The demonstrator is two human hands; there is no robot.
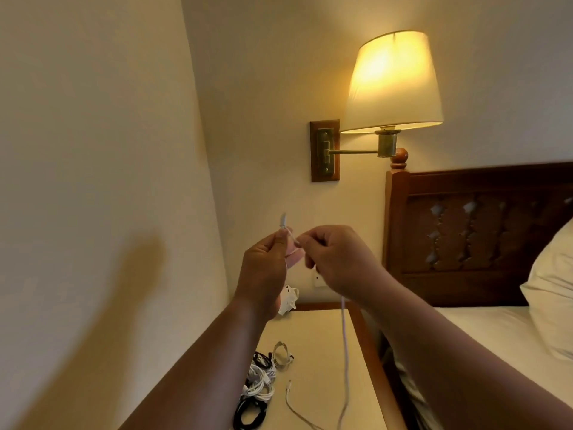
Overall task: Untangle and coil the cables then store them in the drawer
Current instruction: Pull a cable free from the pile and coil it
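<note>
A cream wall [93, 119] fills the left half of a lamplit bedroom. At right stands a bed [480, 330] with a white sheet, a dark carved wooden headboard [465, 243] and a pale pillow [552, 290]. A lit wall lamp [392, 82] with a cream shade reaches out on a brass arm from a wooden wall plate [325, 150] above the bedside corner.

Below it, between wall and bed, is a light tabletop [316, 336] with a wooden edge. A person's two bare forearms rise from the bottom of the view, and the hands meet in the air above the tabletop, close together but not touching. The left hand [263, 265] has its thumb and fingers pinched on a thin white cable [344, 336] just below its connector [282, 220], which sticks up past the fingertips. The right hand [338, 262], fingers curled, grips the same cable just beside it. A short length spans the gap between the hands, and the rest drops from under the right hand, hanging straight down in front of the tabletop's right side and out of the bottom of the view.

On the tabletop's near left lies a pile of cables [259, 377], white ones on top of black, with a coiled black cable [249, 411] nearest the camera and a small beige coil [282, 352] at the far end. A loose white cable end [290, 395] lies just right of the pile; whether it belongs to the held cable cannot be told. A white adapter [286, 301] sits at the back, near the wall.
</note>
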